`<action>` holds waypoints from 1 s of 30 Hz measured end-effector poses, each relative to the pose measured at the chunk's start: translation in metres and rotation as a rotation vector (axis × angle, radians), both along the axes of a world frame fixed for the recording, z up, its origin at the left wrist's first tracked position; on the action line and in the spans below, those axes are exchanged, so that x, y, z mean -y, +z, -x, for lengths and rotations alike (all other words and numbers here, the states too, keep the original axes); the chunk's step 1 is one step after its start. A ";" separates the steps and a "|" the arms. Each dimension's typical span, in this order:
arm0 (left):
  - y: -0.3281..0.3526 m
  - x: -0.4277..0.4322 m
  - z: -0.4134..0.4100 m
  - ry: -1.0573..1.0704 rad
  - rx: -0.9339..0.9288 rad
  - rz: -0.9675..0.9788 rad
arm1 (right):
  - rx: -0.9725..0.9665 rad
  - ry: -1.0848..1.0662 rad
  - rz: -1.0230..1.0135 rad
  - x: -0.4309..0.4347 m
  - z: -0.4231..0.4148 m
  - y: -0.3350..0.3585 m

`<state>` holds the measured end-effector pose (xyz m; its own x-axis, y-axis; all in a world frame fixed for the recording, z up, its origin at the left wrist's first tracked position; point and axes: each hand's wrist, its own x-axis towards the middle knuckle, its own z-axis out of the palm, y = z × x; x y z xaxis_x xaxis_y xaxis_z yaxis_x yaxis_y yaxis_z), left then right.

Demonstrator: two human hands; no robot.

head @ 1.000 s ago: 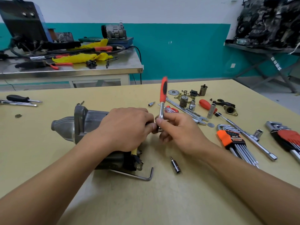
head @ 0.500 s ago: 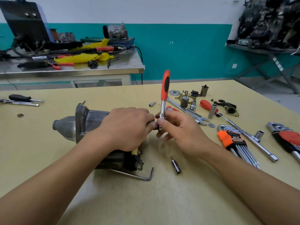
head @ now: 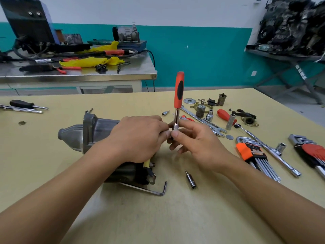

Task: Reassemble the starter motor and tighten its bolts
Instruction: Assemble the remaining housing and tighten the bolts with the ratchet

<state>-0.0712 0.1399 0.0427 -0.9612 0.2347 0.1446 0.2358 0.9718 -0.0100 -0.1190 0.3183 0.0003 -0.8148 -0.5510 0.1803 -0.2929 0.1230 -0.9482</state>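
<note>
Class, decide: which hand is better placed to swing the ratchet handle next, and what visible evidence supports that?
Right. The right hand pinches the ratchet at its head, below the upright red handle. The left hand grips the starter motor, steadying it.

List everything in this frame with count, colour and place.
starter motor: 1, grey, lying on the table left of centre
ratchet: 1, red-black handle, upright at the motor's right end
loose hex key: 1, silver, at the motor's near side
socket bit: 1, dark metal, beside the right wrist
hex key sets: 2, orange holder and red holder, table's right side
spanner: 1, chrome, beyond the right hand
screwdriver: 1, black handle, table's far left
table: 1, yellow, foreground
left hand: 1, gripping the motor's right end
right hand: 1, pinching the ratchet's head
</note>
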 end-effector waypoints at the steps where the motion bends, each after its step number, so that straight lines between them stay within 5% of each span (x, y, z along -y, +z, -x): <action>1: 0.000 0.001 0.000 -0.004 -0.006 -0.001 | 0.004 -0.003 0.003 0.000 0.000 0.001; 6: -0.001 0.001 -0.003 -0.012 -0.012 -0.038 | 0.350 -0.063 0.043 0.015 0.000 0.000; 13: 0.000 0.001 0.001 0.032 0.046 -0.014 | -0.020 0.015 0.036 0.000 0.001 -0.005; 20: -0.001 -0.001 -0.001 0.026 -0.021 -0.023 | 0.349 -0.115 0.050 0.022 0.002 -0.002; 26: 0.002 0.001 -0.002 0.020 -0.005 -0.038 | 0.080 0.008 0.143 0.006 0.000 -0.008; 30: -0.001 0.001 -0.002 -0.001 -0.015 -0.022 | 0.193 -0.115 0.092 0.018 0.001 -0.003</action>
<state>-0.0693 0.1390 0.0416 -0.9587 0.2325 0.1640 0.2369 0.9715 0.0079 -0.1197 0.2999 -0.0032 -0.8956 -0.4407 0.0605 -0.0943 0.0552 -0.9940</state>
